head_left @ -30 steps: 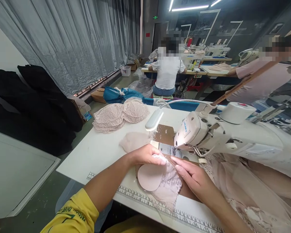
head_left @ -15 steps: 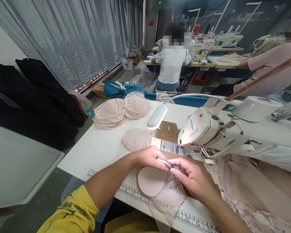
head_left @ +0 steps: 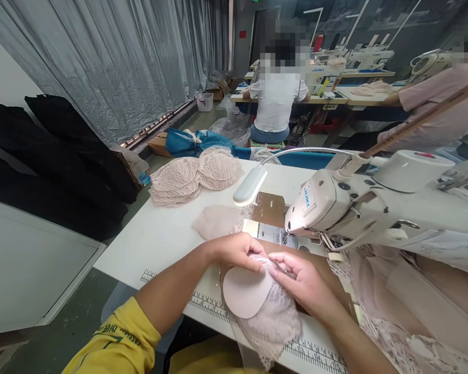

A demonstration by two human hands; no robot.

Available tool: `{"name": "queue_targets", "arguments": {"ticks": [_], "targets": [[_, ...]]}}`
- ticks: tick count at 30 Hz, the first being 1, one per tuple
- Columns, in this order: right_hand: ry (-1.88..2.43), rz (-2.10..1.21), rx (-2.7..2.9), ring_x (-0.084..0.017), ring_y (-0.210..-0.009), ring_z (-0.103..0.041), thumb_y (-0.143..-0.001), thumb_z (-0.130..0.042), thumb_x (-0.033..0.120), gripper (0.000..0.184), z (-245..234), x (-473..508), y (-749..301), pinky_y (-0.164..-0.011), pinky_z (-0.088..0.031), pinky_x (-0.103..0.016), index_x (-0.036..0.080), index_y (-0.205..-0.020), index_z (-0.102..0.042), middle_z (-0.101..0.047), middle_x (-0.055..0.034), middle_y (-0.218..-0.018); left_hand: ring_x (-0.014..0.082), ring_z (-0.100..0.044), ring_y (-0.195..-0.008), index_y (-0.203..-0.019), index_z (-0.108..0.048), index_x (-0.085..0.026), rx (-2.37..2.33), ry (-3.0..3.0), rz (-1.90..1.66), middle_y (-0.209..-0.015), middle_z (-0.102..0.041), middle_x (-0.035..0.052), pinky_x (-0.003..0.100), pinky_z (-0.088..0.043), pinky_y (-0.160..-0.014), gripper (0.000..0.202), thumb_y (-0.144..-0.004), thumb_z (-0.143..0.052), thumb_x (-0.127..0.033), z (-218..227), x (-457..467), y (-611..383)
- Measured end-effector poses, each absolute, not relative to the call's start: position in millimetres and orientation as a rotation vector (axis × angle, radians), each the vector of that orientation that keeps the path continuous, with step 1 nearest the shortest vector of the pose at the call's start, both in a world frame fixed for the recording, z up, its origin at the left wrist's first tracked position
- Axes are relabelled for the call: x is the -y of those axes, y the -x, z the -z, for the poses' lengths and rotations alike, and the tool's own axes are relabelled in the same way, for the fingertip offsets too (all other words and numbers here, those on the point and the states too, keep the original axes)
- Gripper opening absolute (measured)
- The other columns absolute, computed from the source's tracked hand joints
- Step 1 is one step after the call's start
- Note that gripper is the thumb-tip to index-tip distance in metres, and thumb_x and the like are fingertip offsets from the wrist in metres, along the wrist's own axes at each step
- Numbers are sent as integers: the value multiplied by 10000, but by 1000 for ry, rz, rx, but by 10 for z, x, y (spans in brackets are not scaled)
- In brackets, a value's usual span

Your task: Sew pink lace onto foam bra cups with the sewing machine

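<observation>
1 wht bin (head_left: 205,102), contents unclear; L grip (head_left: 239,253) pinches lace pc (head_left: 283,324).

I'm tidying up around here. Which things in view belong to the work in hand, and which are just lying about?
Likely part of the work:
lace piece with smooth pad, in the left hand
slim tool, in the right hand
sewing machine
lamp
probably the lace stack on the table

Apparently just lying about:
blue bundle
black cloth
plastic tub
cardboard box
</observation>
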State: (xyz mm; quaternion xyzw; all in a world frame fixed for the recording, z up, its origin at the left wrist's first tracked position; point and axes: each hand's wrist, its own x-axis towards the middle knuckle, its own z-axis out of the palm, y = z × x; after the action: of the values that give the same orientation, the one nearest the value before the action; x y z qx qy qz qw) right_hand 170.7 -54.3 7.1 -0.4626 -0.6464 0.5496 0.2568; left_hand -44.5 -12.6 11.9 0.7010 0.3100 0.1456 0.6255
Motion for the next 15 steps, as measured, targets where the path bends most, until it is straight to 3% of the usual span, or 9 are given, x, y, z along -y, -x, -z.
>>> {"name": "queue_targets", "arguments": {"ticks": [3,10,15], "targets": [[1321,-1346,1940,-205,-761,-605,-840,-531,346,178,-118,516,-1788,-697,-494,-321,207,-747,-593,-634,-20,-765,95,-483,-621,-997,-661,-165,-835,-1826,-223,-751,-592,-20,178,-338,-537,279,-719,-670,-194,-227,92,568],[1330,-1249,1932,-202,-809,-584,-792,-606,419,227,-97,472,-1715,-706,-475,-308,202,-854,-586,-623,-32,-866,138,-556,-766,-1157,-607,-177,-779,-1951,-337,-940,-644,20,205,-404,-657,399,-758,-600,-166,-232,154,476],[1281,-1269,1975,-152,-652,-500,-875,-487,457,332,-117,521,-1656,-590,-422,-265,204,-661,-507,-512,11,-668,166,-570,-862,-1156,-599,-159,-933,-1880,-615,-995,-638,64,227,-432,-706,362,-804,-603,-243,-339,263,500]]}}
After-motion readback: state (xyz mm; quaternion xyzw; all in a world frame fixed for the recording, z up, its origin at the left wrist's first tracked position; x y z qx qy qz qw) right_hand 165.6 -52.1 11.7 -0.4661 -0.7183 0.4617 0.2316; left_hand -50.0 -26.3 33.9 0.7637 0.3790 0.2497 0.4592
